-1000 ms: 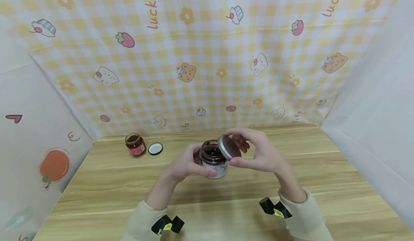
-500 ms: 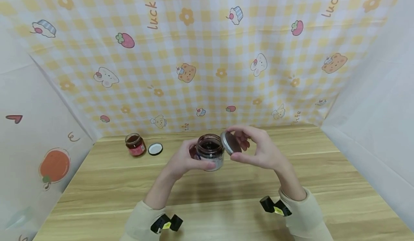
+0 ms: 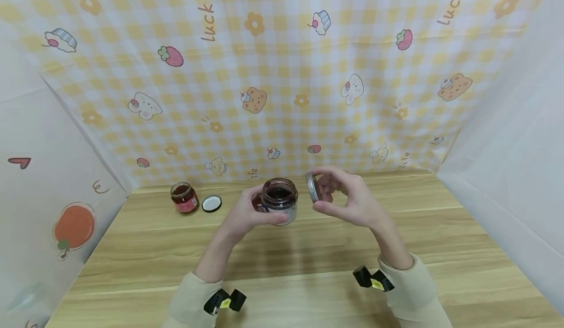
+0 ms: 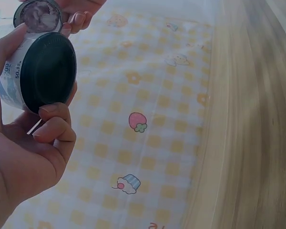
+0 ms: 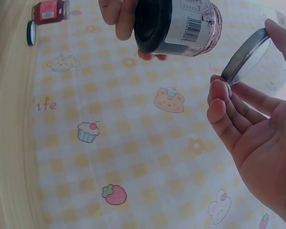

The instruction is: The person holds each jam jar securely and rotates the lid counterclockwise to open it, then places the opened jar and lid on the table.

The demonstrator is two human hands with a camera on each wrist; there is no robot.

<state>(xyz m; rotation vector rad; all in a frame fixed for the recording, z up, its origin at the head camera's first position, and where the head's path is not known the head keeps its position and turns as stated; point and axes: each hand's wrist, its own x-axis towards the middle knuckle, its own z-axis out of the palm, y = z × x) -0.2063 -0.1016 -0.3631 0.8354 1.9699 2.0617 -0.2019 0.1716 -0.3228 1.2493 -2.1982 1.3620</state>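
Note:
My left hand (image 3: 246, 214) grips an uncapped glass jar (image 3: 280, 200) of dark jam above the table, its mouth tipped towards me. In the left wrist view the jar's dark base (image 4: 50, 71) faces the camera, with fingers curled about its side. A barcode label (image 5: 188, 26) shows on the jar in the right wrist view. To the right, my right hand (image 3: 348, 196) pinches a silvery metal lid (image 3: 313, 187) by its rim between thumb and fingers. The lid stands on edge, apart from the jar.
On the wooden table (image 3: 176, 249), at the back left, stands a second open jar (image 3: 185, 198) with a red label. Beside it lies a lid (image 3: 211, 203), white side up. A checked cloth (image 3: 282, 73) hangs behind the table.
The lid has come away from the jar's rim and turned nearly edge-on. My left hand has carried the jar left and a little farther back, widening the gap.

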